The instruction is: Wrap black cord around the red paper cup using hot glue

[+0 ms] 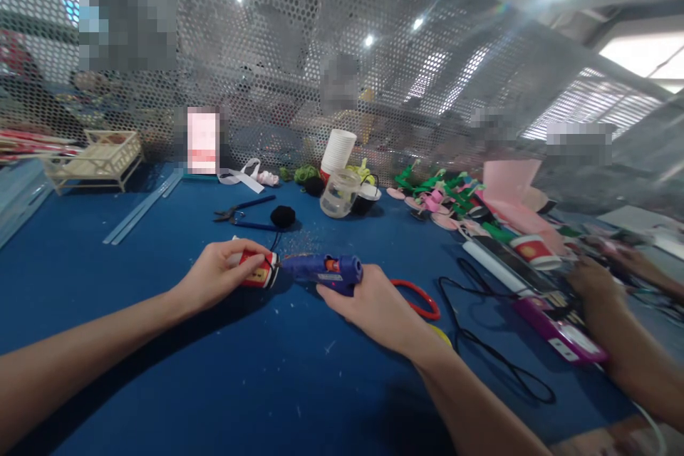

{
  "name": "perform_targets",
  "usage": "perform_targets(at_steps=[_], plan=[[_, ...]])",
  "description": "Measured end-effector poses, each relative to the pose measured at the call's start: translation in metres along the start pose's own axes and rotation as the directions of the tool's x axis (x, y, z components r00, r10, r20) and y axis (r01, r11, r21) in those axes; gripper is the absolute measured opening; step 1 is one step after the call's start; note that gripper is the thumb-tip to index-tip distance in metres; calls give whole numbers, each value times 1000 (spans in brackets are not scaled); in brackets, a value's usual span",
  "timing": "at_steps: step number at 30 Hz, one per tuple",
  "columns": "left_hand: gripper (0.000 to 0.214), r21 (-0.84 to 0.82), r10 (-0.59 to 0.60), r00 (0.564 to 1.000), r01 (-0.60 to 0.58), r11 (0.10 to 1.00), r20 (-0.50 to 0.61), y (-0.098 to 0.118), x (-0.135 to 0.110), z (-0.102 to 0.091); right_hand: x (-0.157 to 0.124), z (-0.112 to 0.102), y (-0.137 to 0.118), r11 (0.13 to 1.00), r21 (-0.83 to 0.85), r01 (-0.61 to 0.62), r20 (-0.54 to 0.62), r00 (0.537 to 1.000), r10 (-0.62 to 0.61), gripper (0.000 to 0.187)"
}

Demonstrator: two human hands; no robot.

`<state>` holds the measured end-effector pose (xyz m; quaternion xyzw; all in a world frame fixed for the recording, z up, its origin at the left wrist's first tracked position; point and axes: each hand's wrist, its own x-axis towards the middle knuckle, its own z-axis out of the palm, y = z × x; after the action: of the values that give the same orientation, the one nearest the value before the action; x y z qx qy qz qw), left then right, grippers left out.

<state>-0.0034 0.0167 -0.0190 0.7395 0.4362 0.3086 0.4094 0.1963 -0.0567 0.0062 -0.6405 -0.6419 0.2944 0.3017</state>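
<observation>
My left hand (221, 271) grips a small red and white paper cup (255, 272) lying on its side, its dark-edged end turned to the right. In my right hand (374, 303) is a blue hot glue gun (325, 268), held by its handle. The gun's nozzle points left and sits at the cup's dark end; whether it touches cannot be made out. A thin black cord runs from the cup's end up toward a ball of black yarn (283, 216). Just behind lie pliers (249, 219) with dark blue handles, jaws to the left.
Behind stand a clear plastic jar (340, 194), stacked white cups (338, 149) and a lit phone (203, 141). A small wooden bed frame (96, 160) is at left. To the right are red-handled scissors (422, 299), a black cable (496, 356), a purple power strip (560, 331) and another person's hand (596, 285).
</observation>
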Motion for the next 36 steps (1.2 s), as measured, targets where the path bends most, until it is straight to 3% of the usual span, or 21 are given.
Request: perform_targets(at_steps=[10, 18, 23, 30, 36], plan=[[29, -94, -41, 999, 42, 995, 8, -4, 1, 1, -3, -1, -2, 1000, -13, -8, 7, 1000, 8, 17], [26, 18, 7, 999, -6, 1000, -34, -1, 0, 2, 0, 1, -1, 999, -48, -17, -23, 1000, 16, 18], [27, 6, 7, 999, -7, 1000, -38, -2, 0, 2, 0, 1, 2, 999, -47, 12, -45, 999, -14, 18], [27, -52, -31, 999, 29, 998, -23, -2, 1, 3, -4, -1, -1, 999, -38, -25, 20, 999, 26, 16], [26, -7, 13, 999, -13, 1000, -39, -3, 1, 3, -1, 3, 2, 999, -33, -16, -17, 1000, 15, 15]])
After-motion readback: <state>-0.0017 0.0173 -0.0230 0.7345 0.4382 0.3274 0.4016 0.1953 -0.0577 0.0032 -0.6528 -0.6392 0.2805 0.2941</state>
